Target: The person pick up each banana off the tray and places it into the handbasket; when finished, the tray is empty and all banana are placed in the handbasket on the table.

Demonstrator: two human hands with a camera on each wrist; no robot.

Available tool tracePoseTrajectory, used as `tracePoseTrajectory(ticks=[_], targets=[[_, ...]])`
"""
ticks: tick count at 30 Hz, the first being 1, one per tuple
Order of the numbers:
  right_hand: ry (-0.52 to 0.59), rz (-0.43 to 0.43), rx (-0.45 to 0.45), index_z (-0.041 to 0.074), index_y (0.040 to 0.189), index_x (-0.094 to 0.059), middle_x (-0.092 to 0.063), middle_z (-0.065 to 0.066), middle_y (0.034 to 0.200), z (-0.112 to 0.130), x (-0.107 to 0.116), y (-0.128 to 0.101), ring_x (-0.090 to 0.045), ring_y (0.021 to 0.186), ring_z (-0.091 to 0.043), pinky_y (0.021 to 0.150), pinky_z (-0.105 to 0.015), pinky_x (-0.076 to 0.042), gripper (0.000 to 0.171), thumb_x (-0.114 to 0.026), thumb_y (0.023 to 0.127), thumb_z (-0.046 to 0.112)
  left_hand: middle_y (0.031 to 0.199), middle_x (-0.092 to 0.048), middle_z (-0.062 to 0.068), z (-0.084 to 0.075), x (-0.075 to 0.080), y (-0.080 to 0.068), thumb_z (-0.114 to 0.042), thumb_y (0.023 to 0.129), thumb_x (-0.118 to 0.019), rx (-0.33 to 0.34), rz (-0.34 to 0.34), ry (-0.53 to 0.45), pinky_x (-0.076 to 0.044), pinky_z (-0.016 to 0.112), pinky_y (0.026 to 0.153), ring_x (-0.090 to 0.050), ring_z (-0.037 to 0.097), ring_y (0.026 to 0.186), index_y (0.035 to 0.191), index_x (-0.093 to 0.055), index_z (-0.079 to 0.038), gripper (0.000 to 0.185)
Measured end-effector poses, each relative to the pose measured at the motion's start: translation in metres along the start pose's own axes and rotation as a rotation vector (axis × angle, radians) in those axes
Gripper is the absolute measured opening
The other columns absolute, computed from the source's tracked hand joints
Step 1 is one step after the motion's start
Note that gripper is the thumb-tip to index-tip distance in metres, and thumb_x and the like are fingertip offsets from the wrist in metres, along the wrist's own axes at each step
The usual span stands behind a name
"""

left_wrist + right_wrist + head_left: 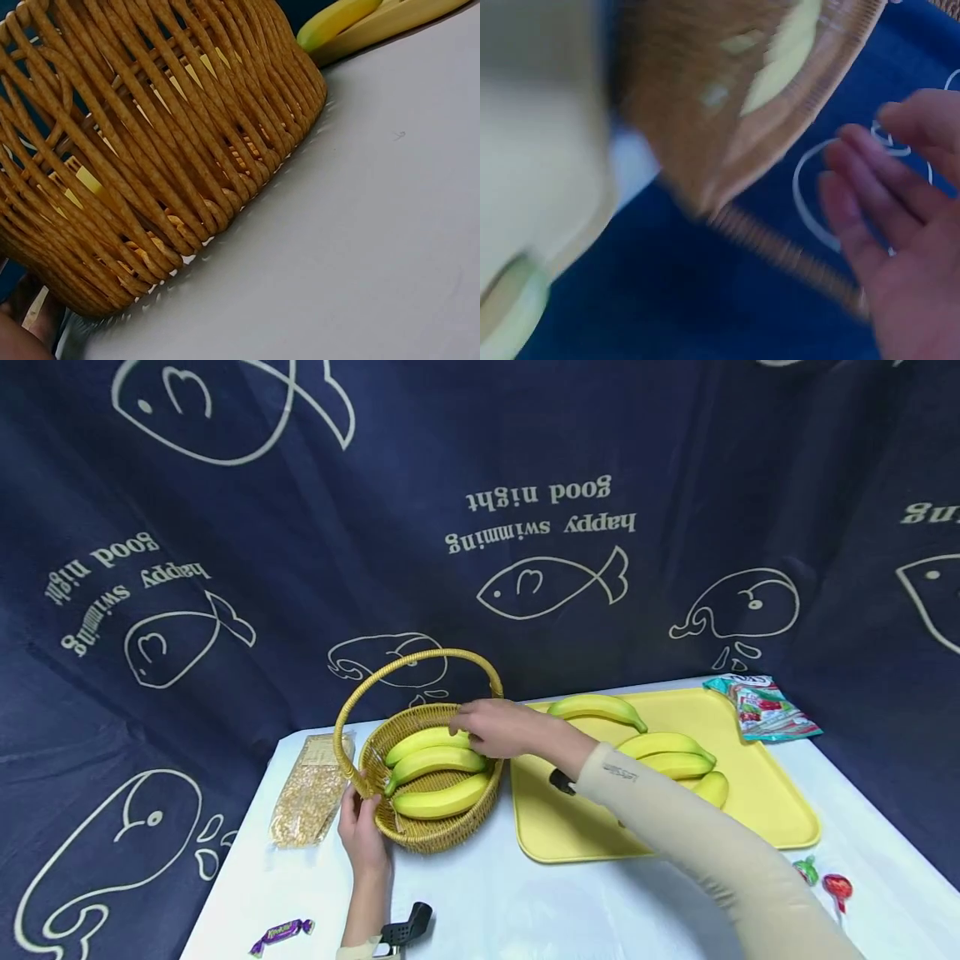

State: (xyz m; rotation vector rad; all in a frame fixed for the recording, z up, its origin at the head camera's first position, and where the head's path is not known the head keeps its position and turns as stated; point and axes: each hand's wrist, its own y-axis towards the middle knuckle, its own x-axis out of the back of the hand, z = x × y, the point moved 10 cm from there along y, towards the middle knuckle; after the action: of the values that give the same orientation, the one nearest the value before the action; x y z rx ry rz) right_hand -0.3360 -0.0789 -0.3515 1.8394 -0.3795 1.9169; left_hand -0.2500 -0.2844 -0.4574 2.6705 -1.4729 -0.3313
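Observation:
A wicker basket with a hoop handle stands on the white table and holds three yellow bananas. My left hand grips the basket's near left rim by the handle's foot; the woven wall fills the left wrist view. My right hand reaches over the basket's right rim, its fingers resting by the top banana's end. In the blurred right wrist view the fingers are straight and hold nothing, with the basket beyond them.
A yellow tray to the right of the basket carries several more bananas. A snack bag lies behind it, a clear packet of grains left of the basket, a purple candy and lollipops near the front edge.

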Motion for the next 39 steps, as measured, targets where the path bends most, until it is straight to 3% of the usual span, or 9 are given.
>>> tracePoseTrajectory(ticks=[3, 6, 11, 13, 16, 21, 25, 33, 39], targets=[[-0.031, -0.109, 0.003, 0.019, 0.116, -0.066, -0.062, 0.001, 0.109, -0.012, 0.014, -0.04, -0.057, 0.098, -0.013, 0.079, -0.032, -0.048, 0.027, -0.056, 0.092, 0.015, 0.138, -0.049, 0.013, 0.0, 0.005, 0.0, 0.0, 0.09, -0.051, 0.009, -0.013, 0.006, -0.039, 0.017, 0.09, -0.043, 0.026, 0.127, 0.134, -0.052, -0.002, 0.044], [-0.023, -0.124, -0.09, 0.019, 0.116, -0.067, -0.06, 0.002, 0.11, -0.041, 0.016, -0.083, -0.055, 0.101, -0.016, 0.083, -0.035, -0.047, 0.027, -0.061, 0.09, 0.022, 0.138, -0.049, 0.012, 0.007, 0.009, 0.003, 0.0, 0.09, -0.051, 0.015, -0.02, -0.006, -0.04, 0.015, 0.09, -0.042, 0.026, 0.128, 0.135, -0.052, -0.003, 0.045], [0.025, 0.03, -0.347, 0.015, 0.129, -0.06, -0.055, -0.009, 0.125, -0.101, -0.008, -0.16, -0.051, 0.115, -0.03, 0.092, -0.048, -0.043, 0.049, -0.069, 0.085, 0.036, 0.138, -0.05, 0.004, 0.028, 0.013, 0.013, -0.002, 0.091, -0.052, 0.009, -0.028, -0.011, -0.038, 0.018, 0.094, -0.042, 0.02, 0.128, 0.134, -0.055, -0.011, 0.044], [0.064, 0.094, -0.427, 0.013, 0.133, -0.057, -0.053, -0.014, 0.129, -0.117, -0.021, -0.187, -0.048, 0.119, -0.035, 0.093, -0.053, -0.041, 0.057, -0.07, 0.084, 0.038, 0.137, -0.05, 0.004, 0.028, 0.013, 0.013, -0.003, 0.091, -0.052, 0.012, -0.032, -0.004, -0.038, 0.019, 0.094, -0.043, 0.019, 0.127, 0.134, -0.055, -0.012, 0.044], [0.149, 0.13, -0.474, 0.009, 0.132, -0.057, -0.054, -0.016, 0.128, -0.129, -0.036, -0.214, -0.049, 0.118, -0.037, 0.094, -0.054, -0.04, 0.056, -0.07, 0.085, 0.036, 0.138, -0.05, 0.008, 0.019, 0.012, 0.011, 0.0, 0.09, -0.051, 0.012, -0.02, -0.011, -0.038, 0.018, 0.093, -0.043, 0.022, 0.127, 0.135, -0.054, -0.007, 0.045], [0.204, 0.064, -0.427, 0.006, 0.125, -0.063, -0.06, -0.012, 0.117, -0.131, -0.042, -0.227, -0.053, 0.111, -0.033, 0.094, -0.05, -0.041, 0.042, -0.068, 0.089, 0.027, 0.139, -0.048, 0.013, 0.003, 0.005, 0.004, 0.002, 0.091, -0.05, -0.009, 0.014, -0.013, -0.038, 0.017, 0.093, -0.041, 0.026, 0.129, 0.135, -0.051, -0.001, 0.045], [0.163, 0.013, -0.391, 0.004, 0.12, -0.065, -0.062, -0.012, 0.111, -0.132, -0.039, -0.225, -0.056, 0.106, -0.033, 0.092, -0.05, -0.043, 0.031, -0.064, 0.09, 0.009, 0.14, -0.047, 0.013, 0.006, 0.005, 0.005, 0.002, 0.091, -0.05, -0.014, 0.02, -0.015, -0.038, 0.016, 0.093, -0.041, 0.026, 0.129, 0.135, -0.051, -0.002, 0.044], [0.18, 0.029, -0.42, 0.004, 0.118, -0.065, -0.065, -0.008, 0.11, -0.148, -0.051, -0.219, -0.058, 0.104, -0.032, 0.091, -0.05, -0.044, 0.048, -0.055, 0.075, -0.014, 0.139, -0.049, 0.005, 0.031, 0.009, 0.014, -0.001, 0.091, -0.05, 0.011, -0.002, -0.017, -0.037, 0.019, 0.096, -0.042, 0.02, 0.128, 0.135, -0.054, -0.011, 0.045], [0.137, 0.042, -0.429, 0.008, 0.119, -0.065, -0.065, -0.006, 0.11, -0.153, -0.05, -0.21, -0.059, 0.103, -0.029, 0.089, -0.047, -0.046, 0.046, -0.063, 0.076, -0.009, 0.139, -0.048, 0.008, 0.016, 0.004, 0.007, 0.001, 0.091, -0.05, 0.006, 0.013, -0.012, -0.037, 0.022, 0.097, -0.042, 0.023, 0.128, 0.136, -0.053, -0.007, 0.046]])
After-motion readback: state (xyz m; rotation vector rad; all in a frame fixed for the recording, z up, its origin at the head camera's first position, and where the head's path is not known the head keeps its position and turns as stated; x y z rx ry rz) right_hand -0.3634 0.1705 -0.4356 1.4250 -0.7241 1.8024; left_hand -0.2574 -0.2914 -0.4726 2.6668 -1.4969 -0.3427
